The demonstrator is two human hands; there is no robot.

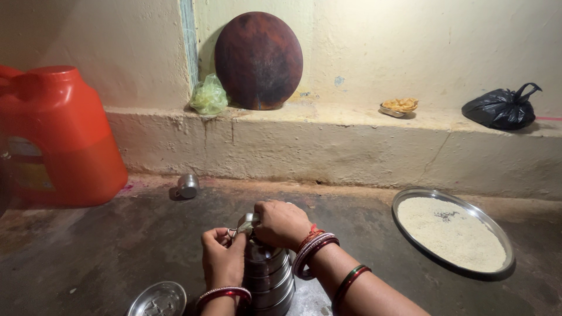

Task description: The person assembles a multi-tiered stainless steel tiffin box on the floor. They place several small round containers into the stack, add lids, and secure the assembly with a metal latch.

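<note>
Steel lunch box [270, 278], a stack of round tiers, stands at the bottom centre of the frame on the dark floor [117, 246]. Its lid is on, so I cannot tell what is inside. My right hand [281, 223] lies over the top, fingers curled down around the lid. My left hand [222, 257] presses against the stack's left side, fingers pinched on the metal clasp [246, 224] at the top. At lower left a small steel plate [158, 299] lies just beside my left wrist. At right a wide steel tray [503, 237] holds a flat bed of white rice. A small steel cup [187, 185] stands by the ledge [328, 146], left of centre. At upper left is a big red jug [58, 140]. On the ledge sit a green bag [209, 96], a round dark board [258, 60] leaning on the wall, and a black bag [502, 108].
</note>
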